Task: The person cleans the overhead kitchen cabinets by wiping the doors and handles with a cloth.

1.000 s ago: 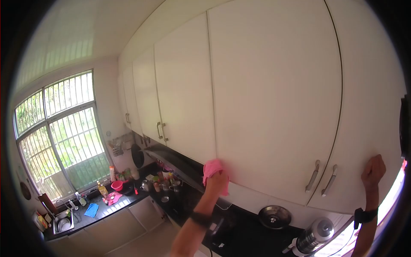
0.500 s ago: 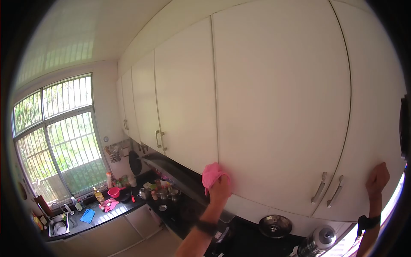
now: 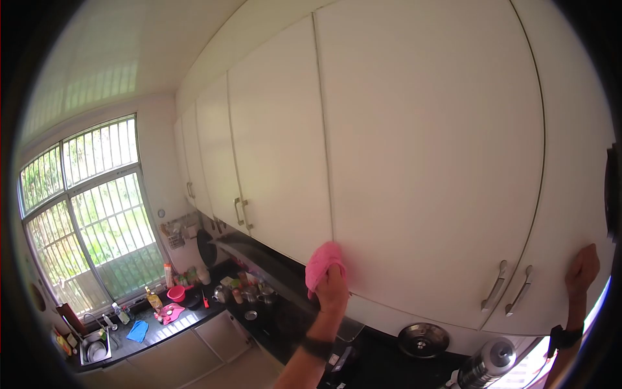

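Note:
My left hand (image 3: pixel 332 288) is closed around a pink cloth (image 3: pixel 324 262), pressing it on the lower edge of the white wall cabinet (image 3: pixel 421 162), over the seam between two doors. A dark band circles that wrist. Far to the right, my right hand (image 3: pixel 582 269) leans against the rightmost cabinet door (image 3: pixel 564 214), its fingers curled in and partly hidden. I see nothing in it. A dark watch (image 3: pixel 565 338) is on that wrist. Between the hands, two metal door handles (image 3: pixel 494 285) sit near the cabinet's bottom edge.
Below are a dark range hood (image 3: pixel 278 269), a round metal lid (image 3: pixel 423 340) and a silver-and-black container (image 3: pixel 489 363). Farther left, the counter holds a pink bowl (image 3: pixel 176 294), bottles, a blue cloth (image 3: pixel 137 331) and a sink (image 3: pixel 97 350) under a barred window (image 3: pixel 110 220).
The view has shifted slightly, so the right-hand cabinet handles and my right hand appear farther right. My left hand and the pink cloth stay at the door seam, with the cloth marginally higher.

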Available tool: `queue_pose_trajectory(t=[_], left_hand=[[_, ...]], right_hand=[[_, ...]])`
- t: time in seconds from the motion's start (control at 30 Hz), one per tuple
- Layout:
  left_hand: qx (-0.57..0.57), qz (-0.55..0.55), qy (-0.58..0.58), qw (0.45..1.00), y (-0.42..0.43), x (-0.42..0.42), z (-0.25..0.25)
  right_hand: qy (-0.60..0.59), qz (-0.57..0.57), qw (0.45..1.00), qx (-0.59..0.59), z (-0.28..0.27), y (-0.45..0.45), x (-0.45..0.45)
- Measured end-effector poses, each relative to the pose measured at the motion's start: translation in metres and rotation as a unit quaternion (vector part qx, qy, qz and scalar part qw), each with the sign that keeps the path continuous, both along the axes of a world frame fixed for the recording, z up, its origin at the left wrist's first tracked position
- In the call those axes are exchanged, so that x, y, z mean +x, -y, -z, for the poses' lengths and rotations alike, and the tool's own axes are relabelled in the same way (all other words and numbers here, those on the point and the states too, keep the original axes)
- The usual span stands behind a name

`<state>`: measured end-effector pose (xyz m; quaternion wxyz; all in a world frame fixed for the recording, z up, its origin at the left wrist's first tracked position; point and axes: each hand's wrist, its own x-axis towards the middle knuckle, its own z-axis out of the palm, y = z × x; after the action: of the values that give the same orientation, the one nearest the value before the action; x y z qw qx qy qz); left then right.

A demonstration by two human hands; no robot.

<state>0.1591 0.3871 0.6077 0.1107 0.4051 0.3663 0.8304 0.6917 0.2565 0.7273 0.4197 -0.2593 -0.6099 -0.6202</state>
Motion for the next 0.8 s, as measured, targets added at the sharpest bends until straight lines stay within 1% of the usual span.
queue_pose_trajectory(t=[0.1,0.17,0.23,0.27,0.33,0.43,0.5,0.57,0.6,0.67,0.7,0.77,0.8], left_hand=[[-0.019,0.029,0.034,0.999,0.010,0.003,-0.040],[-0.008,0.041,0.010,0.999,0.011,-0.002,-0.059],[-0.017,0.037,0.004,0.999,0.012,-0.003,-0.084],[-0.029,0.027,0.008,0.999,0.013,-0.002,-0.102],[-0.044,-0.002,-0.029,0.999,0.010,-0.004,-0.138],[-0.031,-0.101,-0.135,0.985,0.003,-0.010,-0.194],[-0.015,-0.006,-0.051,0.999,0.008,-0.009,-0.239],[-0.039,-0.099,-0.100,0.989,0.006,-0.008,-0.279],[-0.001,-0.205,-0.200,0.958,-0.015,-0.022,-0.297],[0.033,-0.220,-0.259,0.940,-0.026,-0.033,-0.339],[0.026,-0.132,-0.222,0.966,-0.014,-0.029,-0.357],[0.136,-0.205,-0.343,0.907,-0.028,-0.034,-0.369],[0.190,-0.240,-0.399,0.864,-0.034,-0.037,-0.370]], right_hand=[[0.013,-0.005,1.000,0.012,-0.013,0.004,-0.015],[0.021,-0.007,0.999,0.023,-0.017,0.005,-0.020],[0.009,0.016,1.000,0.003,0.001,-0.007,0.014],[0.002,0.028,1.000,-0.006,0.009,-0.012,0.026],[-0.006,0.024,1.000,0.001,0.004,-0.007,0.014],[-0.002,0.029,1.000,0.010,-0.003,-0.001,0.001],[0.000,0.017,1.000,0.012,-0.002,-0.001,0.002],[0.005,-0.012,1.000,0.006,-0.001,-0.005,0.005],[0.009,-0.021,1.000,0.011,-0.004,-0.005,0.002],[0.018,-0.036,0.999,0.018,-0.012,0.000,-0.010],[0.019,-0.030,0.999,0.015,-0.013,0.001,-0.009],[0.021,-0.023,0.999,0.009,-0.013,0.003,-0.010],[0.011,0.036,0.998,0.054,-0.013,0.005,-0.014]])
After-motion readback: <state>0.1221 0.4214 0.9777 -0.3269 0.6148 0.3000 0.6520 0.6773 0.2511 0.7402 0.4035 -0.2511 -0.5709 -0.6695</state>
